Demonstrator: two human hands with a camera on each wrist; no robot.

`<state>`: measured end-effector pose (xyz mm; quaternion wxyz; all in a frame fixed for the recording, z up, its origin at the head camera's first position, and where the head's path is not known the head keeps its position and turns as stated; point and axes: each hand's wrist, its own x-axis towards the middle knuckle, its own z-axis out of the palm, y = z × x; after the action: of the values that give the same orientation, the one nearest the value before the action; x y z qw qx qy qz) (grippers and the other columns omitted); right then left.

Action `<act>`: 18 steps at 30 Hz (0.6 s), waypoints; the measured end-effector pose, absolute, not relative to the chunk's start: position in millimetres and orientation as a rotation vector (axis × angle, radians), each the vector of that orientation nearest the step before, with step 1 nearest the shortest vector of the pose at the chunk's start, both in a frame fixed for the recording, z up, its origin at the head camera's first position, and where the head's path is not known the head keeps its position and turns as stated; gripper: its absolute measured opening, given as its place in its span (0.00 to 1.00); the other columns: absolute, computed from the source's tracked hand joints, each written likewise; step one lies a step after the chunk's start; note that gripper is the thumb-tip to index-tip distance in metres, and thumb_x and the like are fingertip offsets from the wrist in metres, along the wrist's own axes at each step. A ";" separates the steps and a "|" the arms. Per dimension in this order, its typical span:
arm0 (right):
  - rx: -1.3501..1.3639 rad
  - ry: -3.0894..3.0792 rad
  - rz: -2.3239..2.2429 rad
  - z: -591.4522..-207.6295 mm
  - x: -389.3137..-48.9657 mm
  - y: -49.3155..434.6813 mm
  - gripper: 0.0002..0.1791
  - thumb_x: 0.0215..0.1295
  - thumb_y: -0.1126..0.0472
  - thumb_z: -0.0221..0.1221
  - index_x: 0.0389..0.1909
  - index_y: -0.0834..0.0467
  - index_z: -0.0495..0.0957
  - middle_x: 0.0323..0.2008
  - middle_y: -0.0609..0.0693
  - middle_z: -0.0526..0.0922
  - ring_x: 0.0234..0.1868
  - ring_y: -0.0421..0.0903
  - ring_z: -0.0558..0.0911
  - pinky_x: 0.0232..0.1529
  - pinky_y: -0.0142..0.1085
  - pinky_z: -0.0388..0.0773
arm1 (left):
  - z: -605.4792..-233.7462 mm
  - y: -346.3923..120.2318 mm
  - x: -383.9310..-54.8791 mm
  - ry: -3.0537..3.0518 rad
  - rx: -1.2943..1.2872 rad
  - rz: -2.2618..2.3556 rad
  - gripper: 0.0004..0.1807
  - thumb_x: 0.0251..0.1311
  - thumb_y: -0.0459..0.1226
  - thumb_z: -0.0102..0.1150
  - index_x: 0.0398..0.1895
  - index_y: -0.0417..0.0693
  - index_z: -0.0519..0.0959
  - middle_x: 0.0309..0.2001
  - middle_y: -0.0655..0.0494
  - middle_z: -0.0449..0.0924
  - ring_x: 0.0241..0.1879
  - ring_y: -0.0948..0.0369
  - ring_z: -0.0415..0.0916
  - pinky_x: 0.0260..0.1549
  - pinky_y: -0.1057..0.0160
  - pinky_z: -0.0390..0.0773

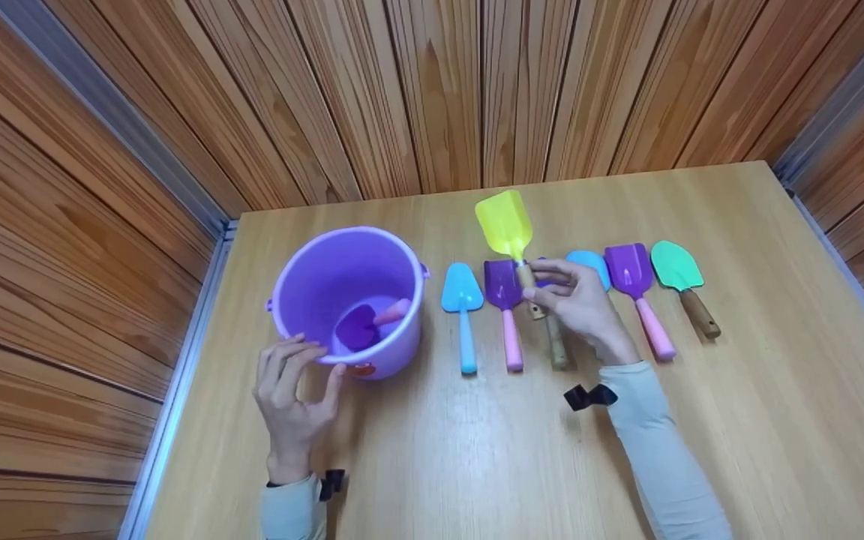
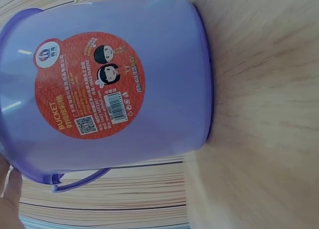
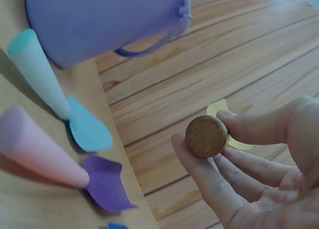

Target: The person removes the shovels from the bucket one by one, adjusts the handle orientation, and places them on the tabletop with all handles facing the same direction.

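Observation:
My right hand (image 1: 582, 304) pinches the wooden handle (image 3: 206, 136) of a yellow toy shovel (image 1: 505, 221) between thumb and fingers, raised over the row of shovels with its blade pointing away. In the right wrist view the handle's round end faces the camera. At the near rim of a purple bucket (image 1: 406, 337), my left hand (image 1: 289, 397) holds on, fingers over the edge and thumb outside. Inside the bucket lies a purple shovel (image 1: 357, 328) with a pink handle. The left wrist view shows the bucket's red label (image 2: 89, 84).
Right of the bucket, a light-blue trowel (image 1: 463, 292) and a purple shovel (image 1: 504, 285) lie side by side. Further right are a blue shovel (image 1: 589, 264), partly hidden by my hand, another purple shovel (image 1: 629, 270) and a green trowel (image 1: 676, 266). Wood-panelled walls (image 1: 447, 97) border the table.

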<state>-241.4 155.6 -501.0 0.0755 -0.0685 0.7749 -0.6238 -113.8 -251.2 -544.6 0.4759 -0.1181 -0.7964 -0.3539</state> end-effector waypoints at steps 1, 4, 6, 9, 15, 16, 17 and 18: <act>-0.203 2.324 -1.885 -500.7 -242.5 158.3 0.27 0.70 0.66 0.70 0.68 0.66 0.78 0.61 0.67 0.84 0.51 0.41 0.87 0.52 0.28 0.86 | -545.1 -250.7 -114.5 -1.940 -0.283 -0.865 0.25 0.65 0.57 0.71 0.39 0.41 0.89 0.41 0.45 0.89 0.51 0.43 0.81 0.67 0.66 0.75; -0.200 2.321 -1.923 -501.2 -246.4 168.0 0.27 0.68 0.69 0.70 0.67 0.70 0.77 0.61 0.70 0.83 0.51 0.38 0.87 0.56 0.26 0.84 | -546.3 -248.9 -116.4 -1.918 -0.278 -0.867 0.27 0.65 0.58 0.71 0.38 0.40 0.89 0.40 0.43 0.88 0.50 0.42 0.81 0.67 0.66 0.75; -0.192 2.321 -1.934 -501.5 -248.4 174.8 0.27 0.67 0.71 0.70 0.66 0.71 0.77 0.61 0.71 0.83 0.51 0.37 0.87 0.57 0.25 0.83 | -546.5 -247.5 -116.8 -1.900 -0.279 -0.867 0.28 0.65 0.58 0.70 0.37 0.39 0.89 0.39 0.42 0.88 0.49 0.42 0.81 0.67 0.66 0.75; -0.162 2.302 -1.962 -500.5 -250.4 184.8 0.28 0.67 0.73 0.69 0.66 0.72 0.77 0.59 0.68 0.85 0.48 0.37 0.89 0.53 0.27 0.86 | -544.4 -245.1 -116.5 -1.872 -0.287 -0.864 0.28 0.65 0.58 0.70 0.36 0.37 0.88 0.38 0.41 0.87 0.47 0.40 0.80 0.67 0.66 0.75; -0.050 2.231 -2.045 -497.7 -251.8 210.5 0.29 0.68 0.70 0.70 0.69 0.71 0.75 0.48 0.45 0.90 0.42 0.40 0.92 0.42 0.33 0.91 | -537.3 -241.7 -116.3 -1.838 -0.309 -0.870 0.28 0.66 0.55 0.71 0.34 0.35 0.87 0.35 0.39 0.86 0.45 0.39 0.80 0.68 0.63 0.76; -0.033 2.209 -2.069 -497.2 -251.6 215.1 0.30 0.68 0.69 0.70 0.69 0.71 0.75 0.47 0.44 0.90 0.42 0.40 0.92 0.42 0.34 0.91 | -536.6 -241.4 -116.3 -1.836 -0.311 -0.873 0.28 0.66 0.55 0.71 0.33 0.35 0.87 0.35 0.39 0.86 0.45 0.38 0.80 0.69 0.63 0.76; -0.013 2.175 -2.104 -496.8 -251.2 219.8 0.30 0.68 0.69 0.71 0.68 0.71 0.75 0.46 0.44 0.90 0.42 0.41 0.92 0.42 0.34 0.91 | -536.0 -241.1 -116.3 -1.834 -0.312 -0.876 0.28 0.66 0.55 0.71 0.33 0.34 0.87 0.35 0.39 0.86 0.45 0.38 0.80 0.69 0.62 0.77; 0.004 2.149 -2.133 -496.7 -250.5 224.7 0.30 0.67 0.68 0.71 0.68 0.71 0.75 0.46 0.45 0.91 0.43 0.42 0.92 0.43 0.34 0.91 | -535.6 -240.9 -116.3 -1.834 -0.313 -0.877 0.28 0.66 0.55 0.71 0.33 0.34 0.87 0.35 0.39 0.86 0.45 0.38 0.80 0.69 0.62 0.77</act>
<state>-250.5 224.7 -496.7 0.0569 0.0013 0.7086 -0.7033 -116.3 -240.9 -535.6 0.5162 -0.1304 -0.7636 -0.3653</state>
